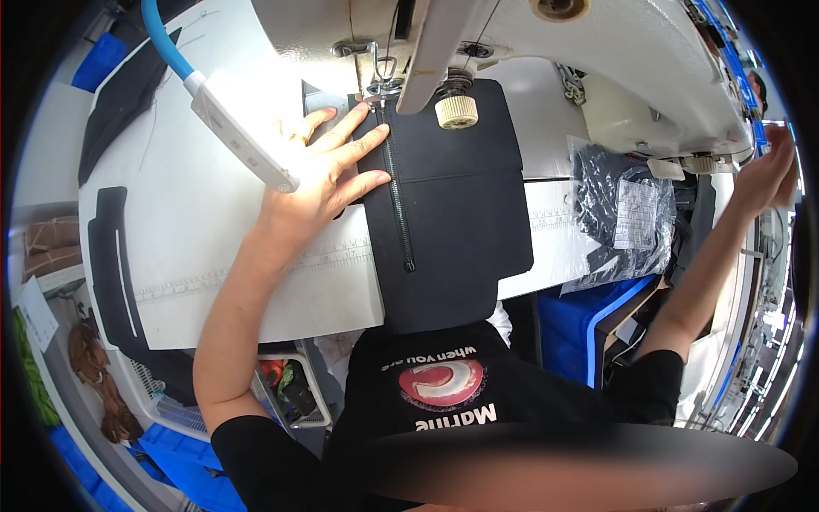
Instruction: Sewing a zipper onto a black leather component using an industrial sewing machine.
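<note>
Black fabric panel [465, 222] at presser foot [381, 92]; left hand [317, 175] spread open, fingertips beside zipper [398, 205], gripping nothing. Right hand [772, 169] far right, grip unclear. Judgement: keep zipper straight, fingertips clear of presser foot.

The left forearm [242, 299] crossed the front edge of the surface [183, 213], with the elbow bent outward. The left hand [316, 175] was positioned palm down, fingers spread and directed toward the far edge and rightward, thumb apart. The right forearm [708, 277] extended outward. The right hand [772, 169] was raised toward the right edge; finger closure was not discernible
</note>
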A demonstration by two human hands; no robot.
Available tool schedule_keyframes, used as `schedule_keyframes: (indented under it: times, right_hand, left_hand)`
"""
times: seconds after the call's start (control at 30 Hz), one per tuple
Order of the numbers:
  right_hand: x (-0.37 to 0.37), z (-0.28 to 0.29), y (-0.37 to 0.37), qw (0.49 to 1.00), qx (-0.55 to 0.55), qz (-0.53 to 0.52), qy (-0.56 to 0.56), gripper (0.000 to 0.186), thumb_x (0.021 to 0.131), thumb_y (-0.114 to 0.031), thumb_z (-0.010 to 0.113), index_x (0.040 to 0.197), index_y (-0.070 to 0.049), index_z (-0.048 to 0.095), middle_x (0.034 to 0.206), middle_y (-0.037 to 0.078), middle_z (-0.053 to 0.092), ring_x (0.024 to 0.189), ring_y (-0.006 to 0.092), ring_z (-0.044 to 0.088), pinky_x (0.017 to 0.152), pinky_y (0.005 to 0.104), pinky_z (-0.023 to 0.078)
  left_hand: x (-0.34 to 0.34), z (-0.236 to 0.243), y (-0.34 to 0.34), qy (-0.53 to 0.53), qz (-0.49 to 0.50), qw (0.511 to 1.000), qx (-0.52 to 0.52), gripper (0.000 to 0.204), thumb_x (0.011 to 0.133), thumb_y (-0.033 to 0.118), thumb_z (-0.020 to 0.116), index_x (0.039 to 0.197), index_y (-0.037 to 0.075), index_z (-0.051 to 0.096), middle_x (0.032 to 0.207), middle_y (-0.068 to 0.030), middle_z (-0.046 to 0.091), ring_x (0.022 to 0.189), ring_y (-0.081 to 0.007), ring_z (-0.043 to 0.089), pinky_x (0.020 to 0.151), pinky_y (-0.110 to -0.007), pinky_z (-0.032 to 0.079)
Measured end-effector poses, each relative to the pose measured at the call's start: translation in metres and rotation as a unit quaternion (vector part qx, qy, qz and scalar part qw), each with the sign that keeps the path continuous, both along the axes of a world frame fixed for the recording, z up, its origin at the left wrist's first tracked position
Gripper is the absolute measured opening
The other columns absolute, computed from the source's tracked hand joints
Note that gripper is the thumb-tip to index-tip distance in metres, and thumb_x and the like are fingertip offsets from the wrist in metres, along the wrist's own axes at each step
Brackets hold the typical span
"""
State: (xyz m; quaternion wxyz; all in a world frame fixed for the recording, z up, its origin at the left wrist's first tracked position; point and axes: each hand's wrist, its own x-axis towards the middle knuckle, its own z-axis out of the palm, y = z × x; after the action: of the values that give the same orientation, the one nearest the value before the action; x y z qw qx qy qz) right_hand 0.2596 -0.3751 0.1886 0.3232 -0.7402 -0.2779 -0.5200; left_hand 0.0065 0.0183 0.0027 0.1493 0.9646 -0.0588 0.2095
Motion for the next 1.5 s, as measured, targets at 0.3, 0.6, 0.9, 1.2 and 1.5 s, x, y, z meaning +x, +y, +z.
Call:
schedule_keyframes:
  times: [0.3, 0.6, 0.9, 1.2, 1.5]
  right_hand:
    - [-0.125, -0.179, 0.201, 0.846, -0.36, 0.347, 0.185, 0.038, 0.081, -0.03, 0.071, 0.11, -0.007, 0.064, 0.112, 0.008, 0.063, 0.108, 0.0276, 0.056, 0.091, 0.0403, 0.044]
    - [-0.119, -0.188, 0.202, 0.859, -0.352, 0.34, 0.15, 0.035, 0.081, -0.031, 0.071, 0.108, -0.009, 0.066, 0.107, 0.007, 0.064, 0.103, 0.0251, 0.057, 0.087, 0.0375, 0.045]
    - [-0.12, -0.189, 0.203, 0.87, -0.374, 0.283, 0.154, 0.022, 0.08, -0.014, 0.067, 0.101, -0.011, 0.068, 0.086, 0.005, 0.061, 0.062, 0.0192, 0.063, 0.05, 0.0312, 0.051]
    - [-0.117, -0.181, 0.205, 0.854, -0.385, 0.303, 0.177, 0.025, 0.081, -0.02, 0.067, 0.104, -0.01, 0.066, 0.085, 0.007, 0.06, 0.069, 0.0224, 0.064, 0.057, 0.0326, 0.052]
    - [-0.203, -0.148, 0.105, 0.724, -0.493, 0.433, 0.215, 0.056, 0.069, -0.025, 0.079, 0.116, -0.001, 0.059, 0.119, 0.015, 0.061, 0.111, 0.0351, 0.058, 0.094, 0.0431, 0.048]
  left_hand:
    - [0.0, -0.004, 0.001, -0.025, -0.01, 1.0, 0.01, 0.048, 0.072, 0.041, 0.077, 0.114, 0.018, 0.071, 0.12, -0.0043, 0.066, 0.108, -0.0319, 0.059, 0.098, -0.044, 0.039]
    - [0.0, -0.003, 0.001, -0.007, -0.003, 1.0, -0.018, 0.048, 0.072, 0.04, 0.076, 0.114, 0.017, 0.071, 0.121, -0.0047, 0.066, 0.111, -0.0339, 0.057, 0.097, -0.042, 0.04]
    - [-0.003, -0.003, 0.003, 0.002, -0.006, 0.999, -0.047, 0.046, 0.072, 0.036, 0.078, 0.113, 0.016, 0.071, 0.123, -0.0052, 0.065, 0.118, -0.0368, 0.051, 0.101, -0.045, 0.04]
    - [-0.003, -0.009, 0.009, 0.003, -0.013, 0.998, -0.06, 0.044, 0.072, 0.032, 0.079, 0.111, 0.013, 0.071, 0.123, -0.0059, 0.064, 0.119, -0.0375, 0.051, 0.099, -0.044, 0.043]
    - [-0.103, 0.024, -0.053, 0.055, -0.139, 0.988, -0.022, 0.061, 0.073, 0.038, 0.077, 0.125, 0.011, 0.06, 0.127, -0.0062, 0.059, 0.128, -0.0307, 0.047, 0.112, -0.055, 0.02]
